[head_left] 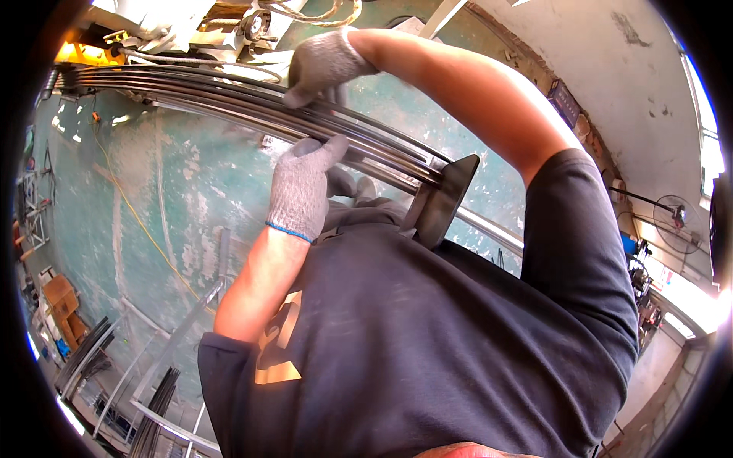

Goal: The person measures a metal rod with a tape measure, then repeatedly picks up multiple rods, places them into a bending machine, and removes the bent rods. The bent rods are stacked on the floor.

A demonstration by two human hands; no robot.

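A row of long, dark metal rods point(229, 99) runs in front of my body from the far left to a dark upright plate point(449, 200) at the right. My left hand point(301, 179), in a grey knit glove with a blue cuff edge, grips the near rods, its thumb lying over them. The fingers' undersides are hidden. On the far side my right hand point(327, 67), also in a grey glove, reaches over from above with fingers curled down around the outer rod. The rods lie side by side, with narrow gaps near the plate.
A light metal rail point(489, 229) runs beneath the rods. Machinery with a round dial point(256, 25) stands behind. A yellow cable point(145, 233) crosses the worn green floor. Metal frames point(164, 412) with dark rods stand at lower left. A fan point(676, 217) is at right.
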